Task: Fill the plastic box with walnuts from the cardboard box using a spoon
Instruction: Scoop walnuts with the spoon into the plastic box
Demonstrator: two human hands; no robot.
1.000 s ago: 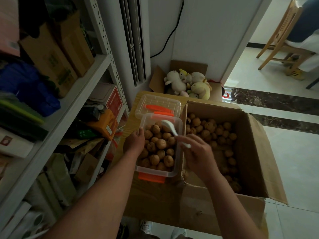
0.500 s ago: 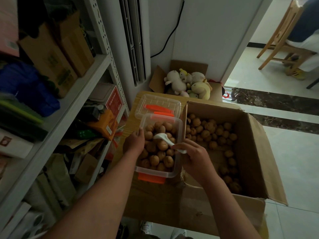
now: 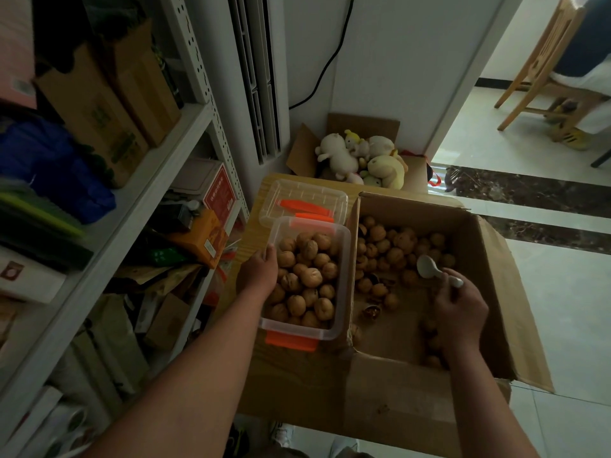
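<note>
Over cardboard box (image 3: pixel 489 259): right hand (image 3: pixel 459 309) around spoon (image 3: pixel 426 267), left hand (image 3: pixel 259 272) around plastic box (image 3: pixel 297 329) rim.

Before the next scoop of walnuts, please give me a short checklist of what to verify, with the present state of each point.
1. Spoon gripped by the right hand: ok, fingers curl round its handle.
2. Spoon bowl empty and above the cardboard box: ok.
3. Walnuts left to scoop in the cardboard box: ok, many lie at its far side.
4. Plastic box steadied: ok, the left hand holds its left rim.
5. Room left in the plastic box: cannot tell, its heap reaches about rim level.
</note>
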